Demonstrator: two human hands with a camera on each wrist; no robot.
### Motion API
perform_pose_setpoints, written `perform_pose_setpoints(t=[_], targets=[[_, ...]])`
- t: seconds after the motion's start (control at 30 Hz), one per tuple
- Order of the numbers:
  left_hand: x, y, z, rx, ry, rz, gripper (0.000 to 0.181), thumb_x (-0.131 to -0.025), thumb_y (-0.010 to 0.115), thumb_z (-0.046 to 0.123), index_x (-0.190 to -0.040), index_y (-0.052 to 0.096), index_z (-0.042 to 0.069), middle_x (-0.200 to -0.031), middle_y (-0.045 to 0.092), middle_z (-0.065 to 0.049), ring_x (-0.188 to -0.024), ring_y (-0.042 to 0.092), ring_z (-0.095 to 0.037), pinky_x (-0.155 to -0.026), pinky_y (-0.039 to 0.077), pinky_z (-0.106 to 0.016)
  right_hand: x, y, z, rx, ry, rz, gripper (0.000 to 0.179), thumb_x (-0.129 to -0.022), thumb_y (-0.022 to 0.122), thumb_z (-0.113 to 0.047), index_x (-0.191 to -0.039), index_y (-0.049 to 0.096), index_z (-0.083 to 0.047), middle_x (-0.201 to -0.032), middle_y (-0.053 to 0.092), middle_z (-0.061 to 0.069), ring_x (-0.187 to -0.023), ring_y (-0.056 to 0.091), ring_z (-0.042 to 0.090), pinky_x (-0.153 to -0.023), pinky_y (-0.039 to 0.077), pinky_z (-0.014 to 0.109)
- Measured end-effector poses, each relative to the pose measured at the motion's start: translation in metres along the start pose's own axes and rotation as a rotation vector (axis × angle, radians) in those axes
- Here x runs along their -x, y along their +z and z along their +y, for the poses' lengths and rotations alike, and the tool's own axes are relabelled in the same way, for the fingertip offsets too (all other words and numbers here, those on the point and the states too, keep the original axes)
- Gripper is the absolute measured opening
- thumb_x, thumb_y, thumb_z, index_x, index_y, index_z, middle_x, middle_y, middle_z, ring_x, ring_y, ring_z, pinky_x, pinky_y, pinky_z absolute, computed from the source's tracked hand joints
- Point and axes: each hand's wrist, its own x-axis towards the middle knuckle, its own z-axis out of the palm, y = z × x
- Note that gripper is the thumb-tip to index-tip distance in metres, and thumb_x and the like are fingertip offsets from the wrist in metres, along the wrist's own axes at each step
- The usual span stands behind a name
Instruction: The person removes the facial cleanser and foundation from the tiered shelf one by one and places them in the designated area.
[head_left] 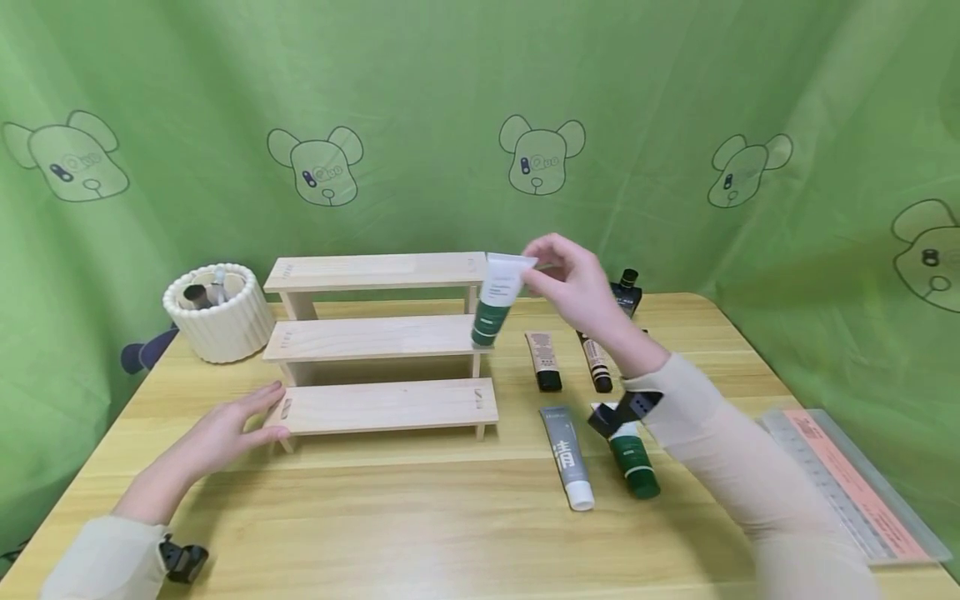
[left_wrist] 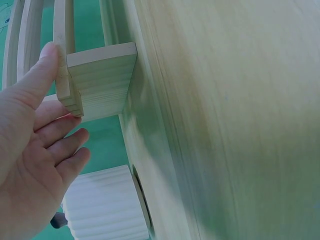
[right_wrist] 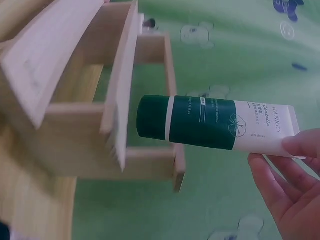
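A three-tier wooden shelf (head_left: 378, 335) stands on the table. My right hand (head_left: 570, 283) pinches a white and green squeeze tube (head_left: 500, 298) by its flat end, with the green cap pointing down. That cap is at the right end of the middle tier; whether it touches the board I cannot tell. In the right wrist view the tube (right_wrist: 210, 122) lies across the picture, thumb and fingers at its white end. My left hand (head_left: 232, 425) holds the left end of the lowest tier; the left wrist view shows the thumb above and a finger (left_wrist: 55, 122) beneath the board (left_wrist: 67, 75).
Right of the shelf lie a grey tube (head_left: 564, 450), another green-and-white tube (head_left: 633, 458), a beige tube (head_left: 543, 358) and a black-capped tube (head_left: 596, 362). A dark bottle (head_left: 627, 292) stands behind. At left is a ribbed white pot (head_left: 225, 325); at right, a ruler sheet (head_left: 847, 483).
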Motion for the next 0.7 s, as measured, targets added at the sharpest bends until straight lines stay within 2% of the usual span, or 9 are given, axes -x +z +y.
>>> perform_pose_setpoints(t=[0.17,0.43,0.7], targets=[[0.001,0.0,0.0,-0.001,-0.001,0.002,0.069,-0.084,0.065,0.036,-0.132,0.042,-0.008,-0.137,0.035,-0.029,-0.121,0.034,-0.049,-0.097,0.029,-0.06,0.019,-0.026,0.02,0.009,0.043,0.054,0.02,-0.086,0.061,0.001,-0.103,0.054,0.007,-0.089,0.062,0.015,-0.075,0.061,0.02,-0.065,0.056,0.03],[0.001,0.001,0.001,0.006,-0.012,-0.009,0.07,-0.085,0.064,0.039,-0.133,0.042,-0.007,-0.138,0.034,-0.029,-0.122,0.033,-0.049,-0.097,0.028,-0.06,0.05,-0.06,0.048,0.002,0.12,0.115,0.023,-0.09,0.056,-0.002,-0.11,0.05,0.008,-0.089,0.062,0.001,-0.077,0.06,0.012,-0.063,0.055,0.026],[0.002,0.001,0.0,0.004,-0.003,0.003,0.069,-0.085,0.064,0.038,-0.132,0.042,-0.008,-0.137,0.035,-0.03,-0.12,0.034,-0.05,-0.096,0.029,-0.062,0.075,-0.091,0.072,0.101,0.215,0.132,0.026,-0.092,0.052,-0.004,-0.116,0.048,0.008,-0.086,0.059,-0.004,-0.072,0.058,0.009,-0.059,0.055,0.025]])
